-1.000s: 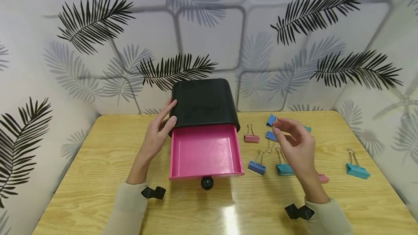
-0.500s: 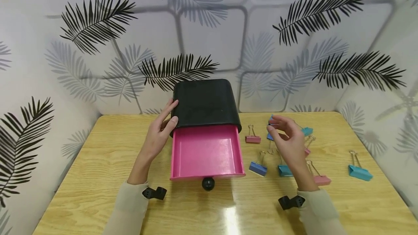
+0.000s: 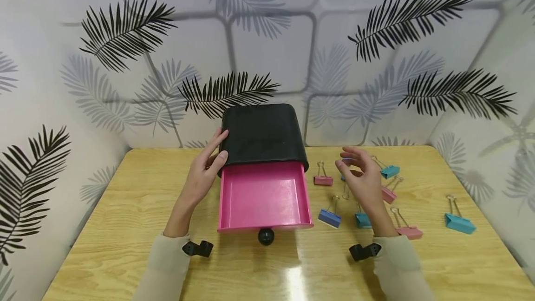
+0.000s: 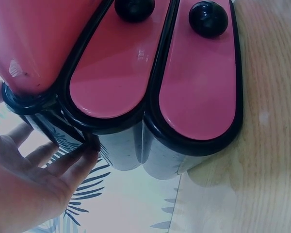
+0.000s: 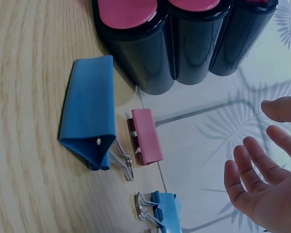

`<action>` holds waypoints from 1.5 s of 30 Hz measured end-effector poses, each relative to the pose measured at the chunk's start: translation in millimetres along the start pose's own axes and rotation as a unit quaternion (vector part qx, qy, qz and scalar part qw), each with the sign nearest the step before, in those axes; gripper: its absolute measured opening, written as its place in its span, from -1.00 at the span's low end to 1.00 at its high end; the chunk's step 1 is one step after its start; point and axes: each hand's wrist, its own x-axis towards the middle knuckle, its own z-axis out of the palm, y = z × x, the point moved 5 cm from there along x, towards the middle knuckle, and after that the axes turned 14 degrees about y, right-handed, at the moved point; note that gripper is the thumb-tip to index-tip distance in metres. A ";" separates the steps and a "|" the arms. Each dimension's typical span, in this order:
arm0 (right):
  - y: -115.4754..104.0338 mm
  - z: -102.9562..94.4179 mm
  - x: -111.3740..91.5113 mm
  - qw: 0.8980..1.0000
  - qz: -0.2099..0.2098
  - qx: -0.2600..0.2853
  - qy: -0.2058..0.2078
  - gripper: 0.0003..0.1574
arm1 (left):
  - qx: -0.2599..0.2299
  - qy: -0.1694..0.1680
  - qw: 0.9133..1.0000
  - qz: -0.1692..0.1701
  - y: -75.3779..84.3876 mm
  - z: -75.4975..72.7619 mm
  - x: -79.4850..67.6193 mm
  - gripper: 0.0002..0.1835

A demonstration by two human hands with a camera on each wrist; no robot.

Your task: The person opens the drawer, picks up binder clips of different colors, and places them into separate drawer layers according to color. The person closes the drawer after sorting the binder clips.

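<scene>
Below the parted, empty right grip [image 3: 362, 179], apparently targeting a blue clip [image 5: 170, 212] and bracing the box [image 3: 263, 134] with outstretched left grip [image 3: 201, 171]; next, probably lower, pinch.

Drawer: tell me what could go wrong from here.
The drawer juts from the cabinet, so pressing on it might tip the cabinet forward. The left hand touches one side only, so the cabinet could twist. The right hand hangs near clips lying close together and might knock one aside.
</scene>
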 end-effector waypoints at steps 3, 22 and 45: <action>-3.3 0.6 -2.7 1.000 0.007 -0.009 -0.008 -0.51 | 0.000 -0.002 1.000 -0.001 -1.9 0.3 -1.6 -0.45; 34.9 18.7 -4.0 0.997 0.008 -0.030 -0.074 -0.41 | -0.006 0.004 1.000 -0.006 -1.2 -1.1 -4.9 -0.44; 45.8 30.2 -13.6 0.983 -0.010 -0.108 -0.148 -0.52 | -0.002 -0.004 1.000 -0.001 1.5 1.5 -2.4 -0.44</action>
